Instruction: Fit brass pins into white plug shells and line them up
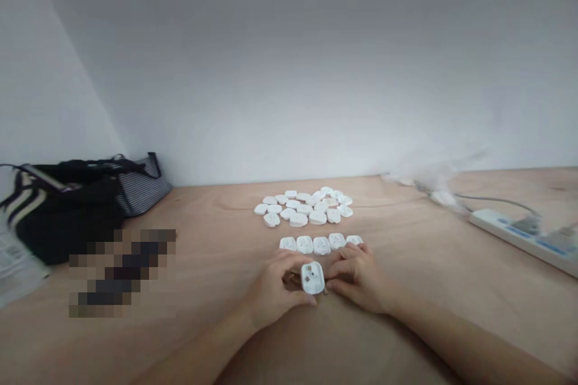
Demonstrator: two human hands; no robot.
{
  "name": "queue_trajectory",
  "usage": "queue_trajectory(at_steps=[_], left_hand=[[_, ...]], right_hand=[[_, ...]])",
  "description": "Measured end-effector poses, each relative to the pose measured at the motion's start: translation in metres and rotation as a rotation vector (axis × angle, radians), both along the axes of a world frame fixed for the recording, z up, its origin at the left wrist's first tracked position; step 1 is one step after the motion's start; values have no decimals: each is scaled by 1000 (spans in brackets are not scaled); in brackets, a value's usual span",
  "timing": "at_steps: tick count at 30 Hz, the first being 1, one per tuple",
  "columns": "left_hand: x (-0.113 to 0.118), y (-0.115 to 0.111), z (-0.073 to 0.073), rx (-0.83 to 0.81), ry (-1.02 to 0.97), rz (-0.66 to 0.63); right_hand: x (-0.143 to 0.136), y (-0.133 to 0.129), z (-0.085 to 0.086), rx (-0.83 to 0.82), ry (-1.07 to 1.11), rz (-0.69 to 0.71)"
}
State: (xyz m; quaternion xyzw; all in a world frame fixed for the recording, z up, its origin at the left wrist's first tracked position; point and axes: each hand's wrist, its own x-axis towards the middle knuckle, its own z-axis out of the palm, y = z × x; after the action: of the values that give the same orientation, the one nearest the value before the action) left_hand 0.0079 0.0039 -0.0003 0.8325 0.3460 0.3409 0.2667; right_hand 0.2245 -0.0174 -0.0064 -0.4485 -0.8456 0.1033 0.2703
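Observation:
My left hand [282, 289] grips a white rounded-square plastic piece [312, 278], which looks like a plug housing. The piece is tilted so that its inner face shows, with small brownish spots and dark holes. Close to its right edge, my right hand [356, 277] has its fingers bent and pressed together. Something tiny may be in that pinch, too small to tell. Just beyond the hands runs a row of several similar white plastic pieces [321, 245]. My right fingers partly cover the rightmost one.
Farther back on the wooden table [217, 252] lies a loose cluster of white pieces [298, 219]. A power strip [519, 237] and clear plastic wrap [438, 183] are at the right. A black bag [67, 210] stands at the left, near a blurred-out patch. A wall closes off the back.

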Motion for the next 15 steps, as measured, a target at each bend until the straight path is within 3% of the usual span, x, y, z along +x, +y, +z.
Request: queue_trajectory(at_steps=[12,15], left_hand=[[5,-9,6,137,48,51],[6,-9,7,149,42,74]], right_hand=[[-2,-3,3,97,86,-43],[-3,-4,3,58,172,-27]])
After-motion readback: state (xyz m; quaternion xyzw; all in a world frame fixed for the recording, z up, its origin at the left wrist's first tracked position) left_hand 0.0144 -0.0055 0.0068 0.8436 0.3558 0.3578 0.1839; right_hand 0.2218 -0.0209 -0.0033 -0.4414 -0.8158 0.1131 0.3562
